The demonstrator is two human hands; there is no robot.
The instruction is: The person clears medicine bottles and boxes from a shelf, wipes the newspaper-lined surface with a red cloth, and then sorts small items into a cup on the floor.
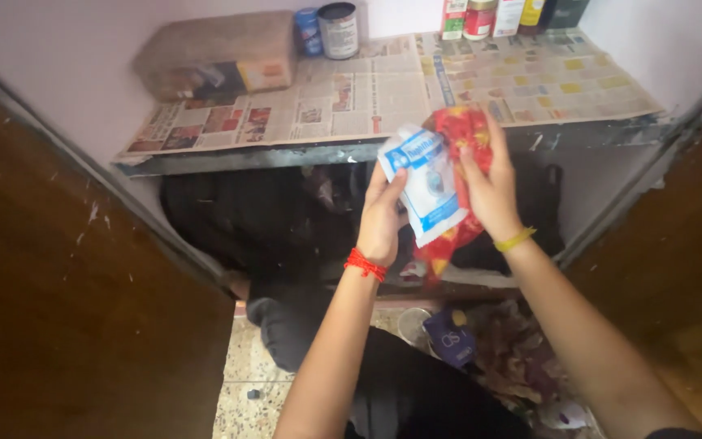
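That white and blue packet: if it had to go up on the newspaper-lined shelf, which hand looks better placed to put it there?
Probably the left hand: its fingers already pinch the white and blue packet, just below the shelf. The right hand is wrapped around the red and yellow wrapper.

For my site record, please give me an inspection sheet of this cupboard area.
Surface: shelf lined with newspaper.
Job's things: white-blue packet and red-yellow packet, held together.
Clutter: dusty box, tin can, bottles on the shelf; dark bundle below it.
Grippers: left hand grips the white-blue packet; right hand grips the red-yellow packet.
Cables: nothing seen.
Surroundings: brown doors open at both sides; speckled floor.
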